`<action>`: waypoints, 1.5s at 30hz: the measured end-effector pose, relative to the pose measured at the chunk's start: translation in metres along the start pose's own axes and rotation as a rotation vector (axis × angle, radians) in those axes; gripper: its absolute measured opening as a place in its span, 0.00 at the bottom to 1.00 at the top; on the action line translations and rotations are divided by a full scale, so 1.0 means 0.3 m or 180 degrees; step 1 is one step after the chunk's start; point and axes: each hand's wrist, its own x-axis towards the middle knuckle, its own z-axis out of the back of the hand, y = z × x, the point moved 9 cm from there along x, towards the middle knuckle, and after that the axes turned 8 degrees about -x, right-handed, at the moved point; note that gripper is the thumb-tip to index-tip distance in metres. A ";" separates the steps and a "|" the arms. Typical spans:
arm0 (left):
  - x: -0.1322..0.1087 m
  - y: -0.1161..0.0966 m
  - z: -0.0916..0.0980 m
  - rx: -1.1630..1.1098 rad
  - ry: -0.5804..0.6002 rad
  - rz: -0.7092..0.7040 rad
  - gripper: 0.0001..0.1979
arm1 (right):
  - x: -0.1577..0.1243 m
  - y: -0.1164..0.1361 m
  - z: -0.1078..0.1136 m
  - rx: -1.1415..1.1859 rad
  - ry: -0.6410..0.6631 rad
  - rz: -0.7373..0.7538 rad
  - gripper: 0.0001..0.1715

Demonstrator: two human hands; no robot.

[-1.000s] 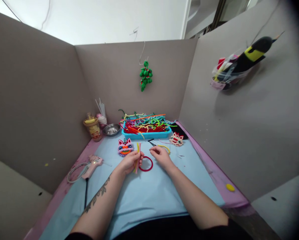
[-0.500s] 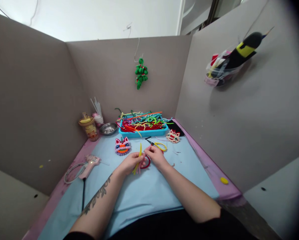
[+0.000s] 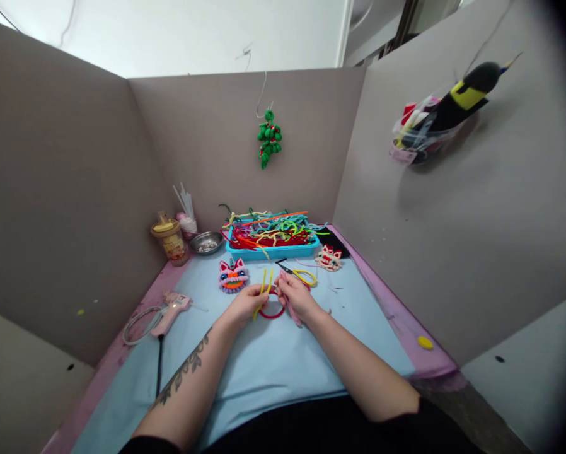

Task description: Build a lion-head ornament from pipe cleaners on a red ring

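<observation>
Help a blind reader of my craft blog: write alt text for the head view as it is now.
A person's left hand holds thin yellow strips and the right hand holds thin pink strips, with a slim red ring showing between them. Farther back on the light-blue-covered table, a rectangular blue plastic tray is heaped with long multicoloured strips.

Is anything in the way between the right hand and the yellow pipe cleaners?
Nothing visible stands between the right hand and the upper ends of the yellow pipe cleaners, pinched in the left hand. The red ring shows beneath the gap.
</observation>
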 end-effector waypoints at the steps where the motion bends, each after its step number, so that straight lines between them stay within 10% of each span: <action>1: 0.002 -0.001 0.003 0.0084 -0.0025 -0.0049 0.13 | -0.001 0.003 -0.006 -0.0096 0.0018 0.0027 0.19; 16: 0.010 -0.016 0.055 0.0526 -0.0529 -0.0188 0.24 | -0.004 0.022 0.047 0.0080 -0.0343 -0.0137 0.19; 26: -0.011 -0.104 0.017 0.2155 -0.0757 -0.1116 0.09 | -0.037 0.119 0.024 -0.1775 -0.0453 0.1061 0.14; 34: -0.017 -0.105 -0.035 0.1615 -0.0325 -0.1042 0.13 | -0.050 0.131 0.014 -0.1871 -0.0611 0.1265 0.10; 45: -0.010 -0.074 0.055 -0.0060 -0.0853 -0.0441 0.14 | -0.033 0.104 0.045 -0.1134 -0.0670 0.1000 0.17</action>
